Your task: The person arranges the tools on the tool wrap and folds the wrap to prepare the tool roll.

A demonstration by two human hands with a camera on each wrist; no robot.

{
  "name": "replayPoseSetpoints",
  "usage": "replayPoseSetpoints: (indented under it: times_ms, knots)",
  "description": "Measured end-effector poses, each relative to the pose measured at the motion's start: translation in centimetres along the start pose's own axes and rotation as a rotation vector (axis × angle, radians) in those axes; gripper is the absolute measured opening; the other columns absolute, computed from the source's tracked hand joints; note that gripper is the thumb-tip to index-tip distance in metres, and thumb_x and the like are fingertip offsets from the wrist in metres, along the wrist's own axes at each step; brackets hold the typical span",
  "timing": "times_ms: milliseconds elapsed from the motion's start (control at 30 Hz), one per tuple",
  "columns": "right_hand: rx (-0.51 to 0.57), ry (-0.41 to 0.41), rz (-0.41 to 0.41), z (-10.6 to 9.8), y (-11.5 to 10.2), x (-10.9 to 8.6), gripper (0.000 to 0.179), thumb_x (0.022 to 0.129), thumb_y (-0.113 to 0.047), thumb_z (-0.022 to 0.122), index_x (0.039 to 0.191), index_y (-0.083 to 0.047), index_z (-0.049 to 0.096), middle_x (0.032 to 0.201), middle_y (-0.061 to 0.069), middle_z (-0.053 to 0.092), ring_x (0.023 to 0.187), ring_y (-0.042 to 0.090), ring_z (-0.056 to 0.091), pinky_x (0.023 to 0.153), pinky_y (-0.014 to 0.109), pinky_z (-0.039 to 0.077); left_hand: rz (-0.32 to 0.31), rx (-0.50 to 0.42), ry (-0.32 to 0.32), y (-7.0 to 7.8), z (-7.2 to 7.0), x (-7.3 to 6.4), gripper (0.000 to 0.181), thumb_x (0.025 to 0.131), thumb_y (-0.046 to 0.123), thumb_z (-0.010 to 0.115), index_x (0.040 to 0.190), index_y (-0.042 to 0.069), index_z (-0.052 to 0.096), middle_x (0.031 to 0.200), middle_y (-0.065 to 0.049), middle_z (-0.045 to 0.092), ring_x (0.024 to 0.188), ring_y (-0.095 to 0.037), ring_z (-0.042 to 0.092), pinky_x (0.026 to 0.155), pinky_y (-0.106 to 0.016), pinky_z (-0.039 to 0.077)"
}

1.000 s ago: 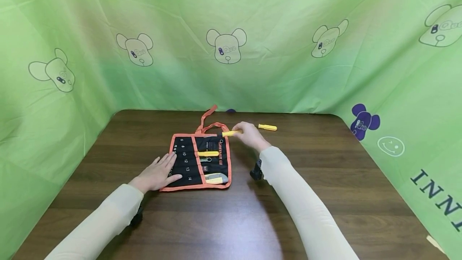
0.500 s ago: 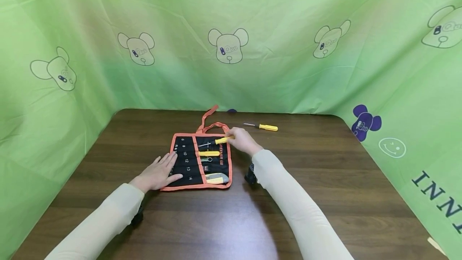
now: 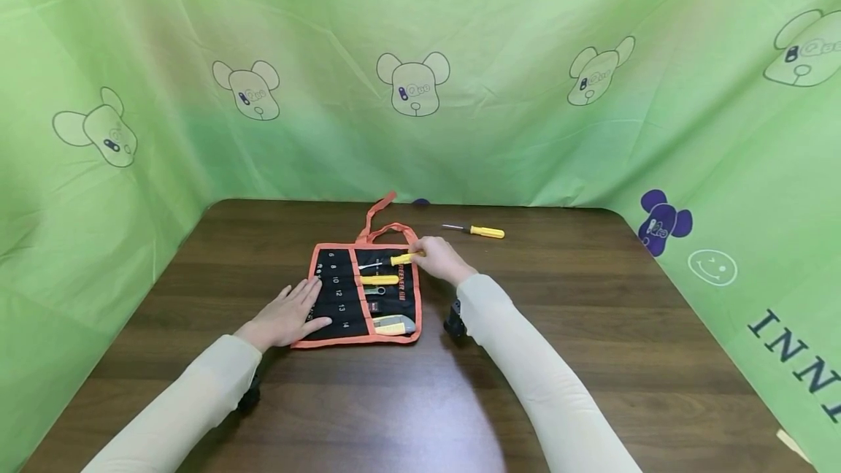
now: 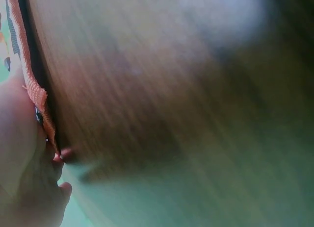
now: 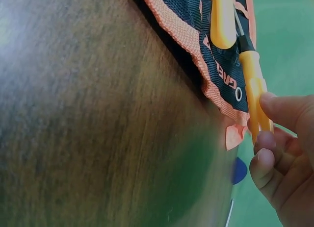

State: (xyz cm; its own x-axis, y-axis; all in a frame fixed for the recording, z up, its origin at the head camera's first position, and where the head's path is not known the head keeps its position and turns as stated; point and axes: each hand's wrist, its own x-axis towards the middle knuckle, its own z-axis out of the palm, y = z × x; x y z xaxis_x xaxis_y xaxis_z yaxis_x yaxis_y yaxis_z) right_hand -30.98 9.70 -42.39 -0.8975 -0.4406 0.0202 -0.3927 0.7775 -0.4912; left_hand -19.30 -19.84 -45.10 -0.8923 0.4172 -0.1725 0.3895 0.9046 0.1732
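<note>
A black tool pouch [image 3: 338, 305] with orange edging lies unrolled on the table. My left hand [image 3: 284, 318] rests flat with spread fingers on its left side; the left wrist view shows the fingers [image 4: 29, 163] along the orange edge. In my right hand [image 3: 442, 260] is a yellow-handled screwdriver [image 3: 402, 259], pinched by the handle end between thumb and fingers. Its shaft points left over the pouch, the tip right at the orange pocket band. Just below it, a yellow handle [image 3: 379, 280] sits in a pocket, with a small wrench [image 3: 376, 290] and a utility knife [image 3: 394, 325] in further pockets.
Another yellow-handled screwdriver [image 3: 487, 232] lies on the table at the back right, its shaft pointing left. Orange tie straps [image 3: 376, 214] trail from the pouch's far edge. A green printed cloth [image 3: 315, 159] hangs around the wooden table [image 3: 591, 312].
My right hand has moved left and toward me, bringing the screwdriver from the pouch's far edge to over its upper pockets. In the last half second it barely moves. My left hand stays in place.
</note>
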Motion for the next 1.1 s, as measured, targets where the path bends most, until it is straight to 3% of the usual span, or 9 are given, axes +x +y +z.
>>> replayPoseSetpoints:
  times_ms: [233,833,1100]
  knots:
    - [0.009,-0.023,0.003,0.1,-0.6,-0.1,0.019,0.091,-0.013,0.059,0.103,-0.003,0.069,0.106,0.009,0.064,0.097,0.019,0.058,0.084,0.035,0.047,-0.005,-0.001,-0.001,0.0,0.0,-0.1,0.081,0.094,0.054,0.037,0.144,-0.006,0.017,0.149,-0.021,0.015,0.136,-0.035,0.013,0.106,-0.052,0.012]
    - [0.043,-0.045,-0.071,1.9,-2.4,0.6,0.023,0.092,-0.015,0.058,0.111,-0.005,0.066,0.109,0.009,0.062,0.098,0.019,0.058,0.081,0.033,0.048,-0.002,0.007,-0.004,0.1,0.1,0.1,0.082,0.093,0.055,0.036,0.144,-0.006,0.016,0.149,-0.021,0.014,0.136,-0.035,0.013,0.106,-0.052,0.012]
    - [-0.004,-0.032,-0.082,2.6,-2.7,0.9,0.022,0.093,-0.015,0.056,0.11,-0.006,0.066,0.103,0.008,0.061,0.084,0.016,0.057,0.071,0.029,0.047,-0.005,0.016,-0.01,0.0,0.2,0.2,0.081,0.093,0.055,0.036,0.144,-0.005,0.017,0.149,-0.021,0.015,0.136,-0.034,0.013,0.106,-0.052,0.012]
